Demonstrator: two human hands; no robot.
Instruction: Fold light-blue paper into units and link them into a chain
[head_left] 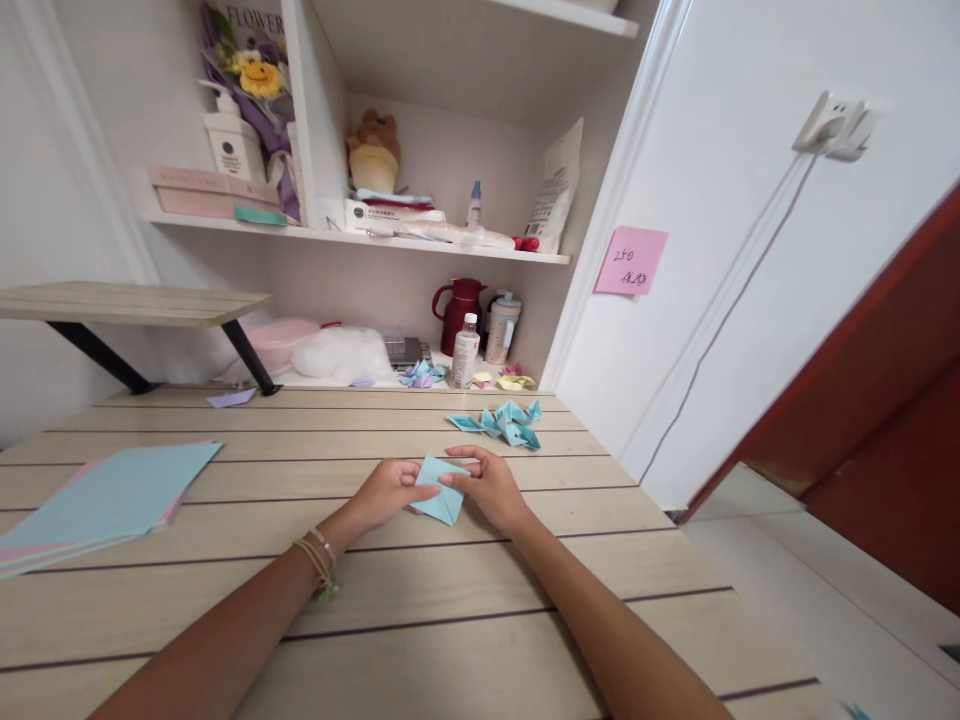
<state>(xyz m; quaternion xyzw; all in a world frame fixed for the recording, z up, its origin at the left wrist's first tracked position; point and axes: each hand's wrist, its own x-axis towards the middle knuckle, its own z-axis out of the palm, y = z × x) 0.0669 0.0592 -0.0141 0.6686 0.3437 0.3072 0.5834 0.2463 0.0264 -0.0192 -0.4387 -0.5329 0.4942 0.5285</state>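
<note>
A light blue folded paper piece lies on the wooden table, pinched from both sides. My left hand grips its left edge with fingers closed on it. My right hand presses and holds its right edge, fingers curled over the paper. Behind them sits a small heap of finished light blue folded paper pieces. A stack of flat coloured paper sheets, blue on top with pink beneath, rests at the table's left.
At the back stand a small plastic bottle, a dark red jug, a pale cup, a pink bowl and more folded papers. Shelves above hold boxes and bottles. A white wall with a pink note borders the right.
</note>
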